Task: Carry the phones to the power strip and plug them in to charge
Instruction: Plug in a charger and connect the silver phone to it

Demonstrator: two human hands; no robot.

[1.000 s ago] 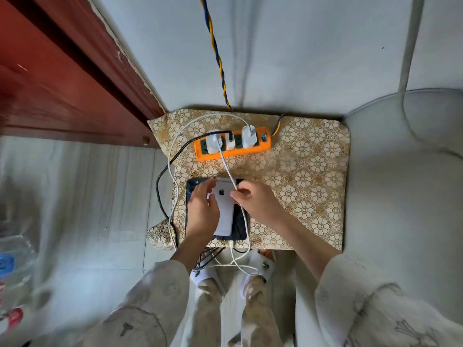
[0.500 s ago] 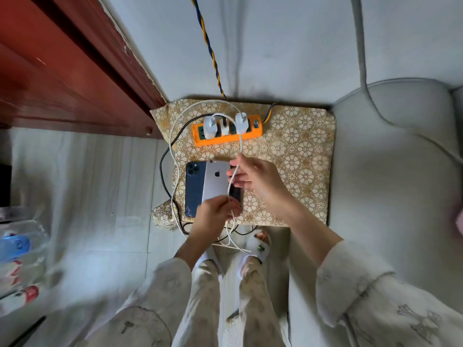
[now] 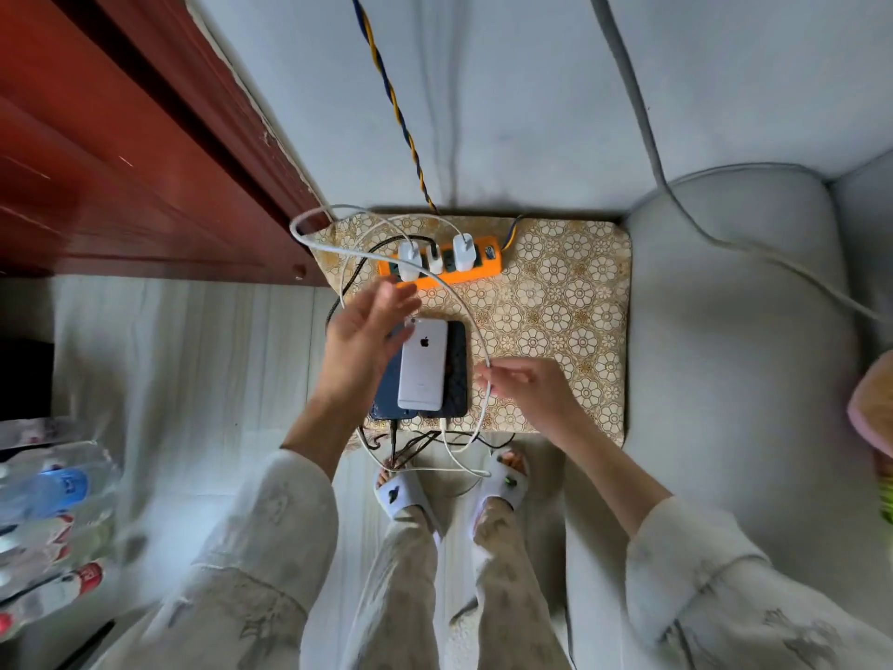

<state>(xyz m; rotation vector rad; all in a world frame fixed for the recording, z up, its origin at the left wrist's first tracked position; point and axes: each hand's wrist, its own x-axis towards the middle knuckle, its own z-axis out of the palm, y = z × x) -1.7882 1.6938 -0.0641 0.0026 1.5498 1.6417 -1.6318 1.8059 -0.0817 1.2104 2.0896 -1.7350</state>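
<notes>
Silver phone [image 3: 421, 364] now released; left hand [image 3: 360, 343] lifted, fingers spread.

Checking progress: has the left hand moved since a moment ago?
Yes. The left hand left the silver phone's near end, now up beside its far end, nearer the orange power strip.

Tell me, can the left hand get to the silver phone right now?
Probably yes. The left hand is open beside the silver phone, which lies on top of the dark phones with nothing covering it. The white cable only loops past its right side.
</notes>
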